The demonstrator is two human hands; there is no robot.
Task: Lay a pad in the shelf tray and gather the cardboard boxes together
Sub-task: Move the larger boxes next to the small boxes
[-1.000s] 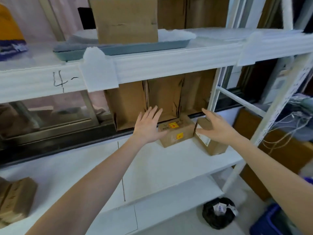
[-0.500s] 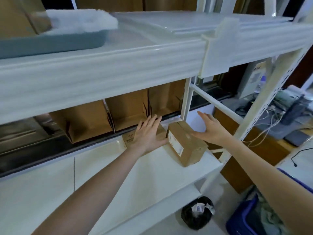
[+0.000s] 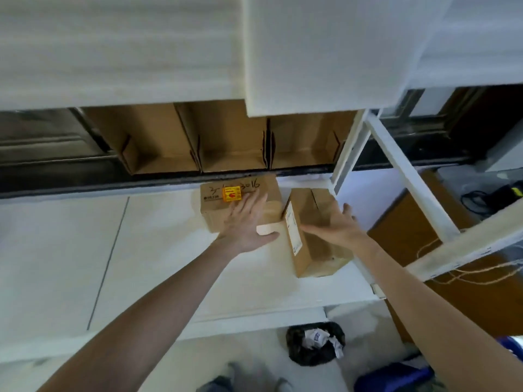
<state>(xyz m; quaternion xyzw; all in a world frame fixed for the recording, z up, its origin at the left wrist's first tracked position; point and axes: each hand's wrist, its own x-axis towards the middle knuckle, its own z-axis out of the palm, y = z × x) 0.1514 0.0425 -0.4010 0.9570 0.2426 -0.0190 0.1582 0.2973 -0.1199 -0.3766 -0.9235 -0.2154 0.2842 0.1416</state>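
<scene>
Currently: both hands on boxes on the white shelf board (image 3: 158, 250), landmark = labelled box (image 3: 226, 202) (yellow sticker, marker scrawl on top).

- Left hand (image 3: 246, 222) lies flat on the labelled box's near right corner, fingers (image 3: 249, 200) straight and close together, thumb out to the right. Not gripping, just pressing.
- Right hand (image 3: 336, 226) lies flat on the plain box (image 3: 314, 233) just right of the labelled box, fingers loosely spread, nothing pinched.
- Plain box sits skewed to the labelled box; far corners look touching or nearly so, and a wedge gap opens toward the near side. Cannot tell if there is real contact.
- Behind the labelled box: three open cartons (image 3: 226, 142) in a row on the far side of the dark ledge.
- Pad and tray: not identifiable here. White foam (image 3: 311, 52) overhead is blurred; can't say it's the pad.

Judgement: gathering step, boxes close but not yet squared.

Risks:
- Plain box sits near the shelf board's right end, by the upright (image 3: 348, 154). A flat-palm push has no grip, so a slip could rotate it or walk it off that edge toward the bin (image 3: 314, 346) below.
- Pushing at one corner only could spin the boxes instead of closing the gap.
- Thumb sits in the wedge; closing it could pinch.
</scene>
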